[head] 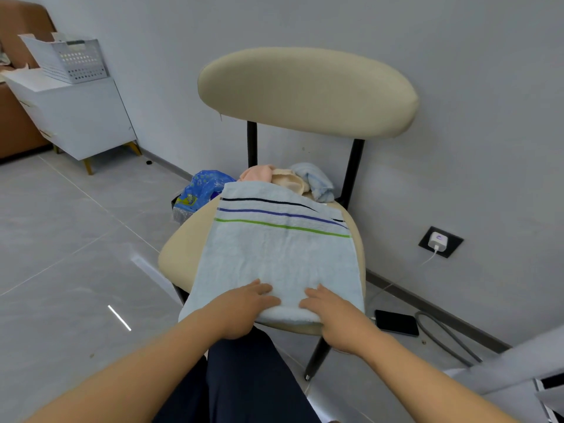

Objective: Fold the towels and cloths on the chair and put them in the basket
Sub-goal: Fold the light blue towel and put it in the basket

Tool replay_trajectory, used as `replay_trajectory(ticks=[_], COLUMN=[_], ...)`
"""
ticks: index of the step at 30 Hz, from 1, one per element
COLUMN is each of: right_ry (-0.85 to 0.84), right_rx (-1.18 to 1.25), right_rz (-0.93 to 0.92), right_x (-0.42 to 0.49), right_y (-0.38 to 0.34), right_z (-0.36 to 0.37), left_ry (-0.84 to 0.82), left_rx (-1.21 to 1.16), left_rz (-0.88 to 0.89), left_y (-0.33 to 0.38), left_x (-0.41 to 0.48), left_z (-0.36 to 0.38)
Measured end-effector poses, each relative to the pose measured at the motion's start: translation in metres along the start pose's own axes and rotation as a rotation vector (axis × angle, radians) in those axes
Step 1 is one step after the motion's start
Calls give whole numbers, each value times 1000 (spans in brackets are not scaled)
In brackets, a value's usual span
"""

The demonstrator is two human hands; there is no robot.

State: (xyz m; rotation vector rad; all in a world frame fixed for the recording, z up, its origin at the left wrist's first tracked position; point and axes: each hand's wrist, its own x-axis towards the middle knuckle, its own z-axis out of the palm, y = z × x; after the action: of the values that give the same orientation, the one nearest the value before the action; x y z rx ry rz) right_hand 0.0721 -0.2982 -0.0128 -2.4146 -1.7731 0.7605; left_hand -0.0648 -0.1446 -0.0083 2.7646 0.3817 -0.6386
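Left hand and right hand both lie flat, fingers straight, on the near edge of the towel. It's spread over the chair, cloths bunched behind.

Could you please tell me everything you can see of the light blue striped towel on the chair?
The light blue towel lies spread over the chair seat, soft and terry-like, with three thin stripes, dark, purple and green, across its far end. Its near edge reaches the seat's front. Its far end overlaps a heap of small cloths. The left hand and right hand rest flat on its near end, fingers straight.
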Motion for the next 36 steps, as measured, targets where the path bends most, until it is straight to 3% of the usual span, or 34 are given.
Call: replay_trajectory(ticks=[3,8,12,16,22,24,29,36], right_ry=[-14,168,299,268,152,174,468,598], right_rx=[-4,-26,86,143,197,207,463,734], right_rz=[54,364,381,270,204,189,179,327], right_x=[-16,-24,-29,-41,-59,-59,-53,-41], right_y=[13,13,20,30,28,31,44,56], right_z=[-1,-15,-22,-21,-19,-17,-19,-9], left_ry=[82,319,474,318,195,213,325,545], left_rx=[-40,13,54,94,-178,-214,-279,-381], left_rz=[-34,-242,-227,-118,-78,-114,-142,-223], left_y=[-10,-26,-33,-45,-50,-53,-58,-50], left_x=[-7,-12,-25,-46,-69,-73,-75,-63], left_z=[1,-6,-9,-18,-25,-28,-33,-25])
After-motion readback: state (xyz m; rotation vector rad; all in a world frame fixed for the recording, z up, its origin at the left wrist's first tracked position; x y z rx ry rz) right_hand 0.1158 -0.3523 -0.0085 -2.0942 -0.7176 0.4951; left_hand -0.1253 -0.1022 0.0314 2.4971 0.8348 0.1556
